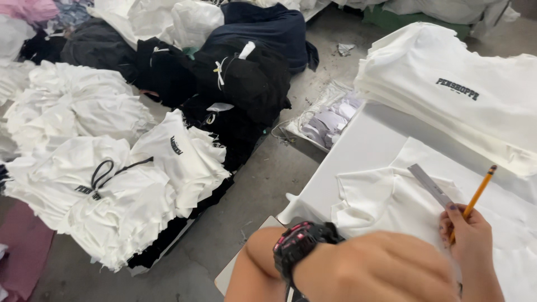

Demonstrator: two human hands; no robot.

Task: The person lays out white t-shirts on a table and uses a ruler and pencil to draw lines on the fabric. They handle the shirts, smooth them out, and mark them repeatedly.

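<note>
Pencil slim yellow, right grip pinching it with flat metal ruler, left grip unreadable.

Right hand gripping pencil and ruler, on white shirt, left hand near

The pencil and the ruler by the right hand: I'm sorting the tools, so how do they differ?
The pencil is yellow and thin with a dark tip end up; the ruler is grey, flat and wider. The pencil stands tilted up in the air, gripped by the right hand, while the ruler lies flat against the white shirt, its lower end under the fingers. Both are straight, slim tools at the same hand, over the white table.
</note>
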